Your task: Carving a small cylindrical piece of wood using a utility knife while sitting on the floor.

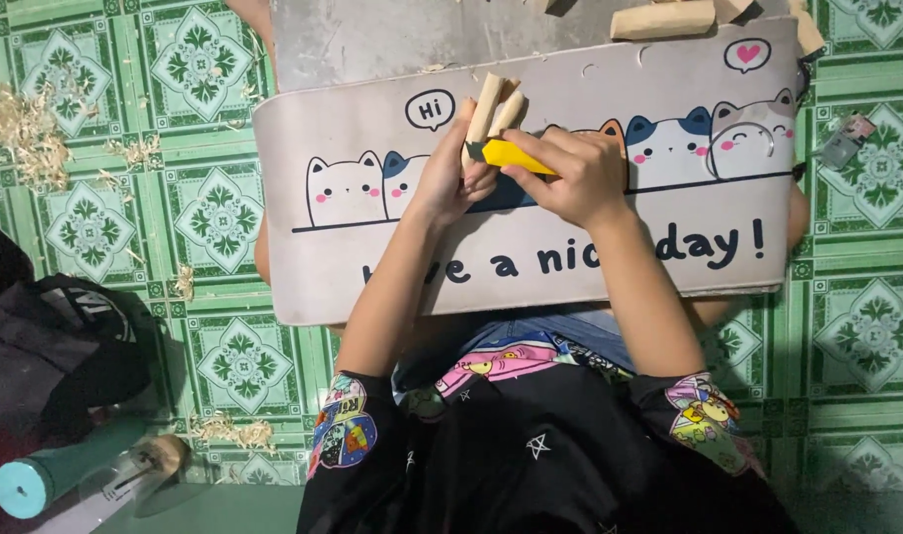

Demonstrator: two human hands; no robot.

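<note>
The grip of the left hand is closed around a pale, short wooden stick, holding it upright so its top stands free above the fingers. The right hand is clamped on a yellow-handled utility knife, its dark tip pressed against the stick just at the left hand's fingers; held this way, the blade seems set to shave the wood while the other hand steadies it.

Both hands work over a grey rectangular lap board with cartoon cats, which rests across the person's knees and appears to serve as a bench. Along the board's middle runs a row of cat faces in white, blue, orange and grey, with a small speech bubble above the left cats, a heart bubble at the board's upper right corner, and a line of dark lettering below.

Beyond the board's far edge lie more cut wooden pieces. Left of the board, pale wood shavings litter the green patterned floor tiles.
</note>
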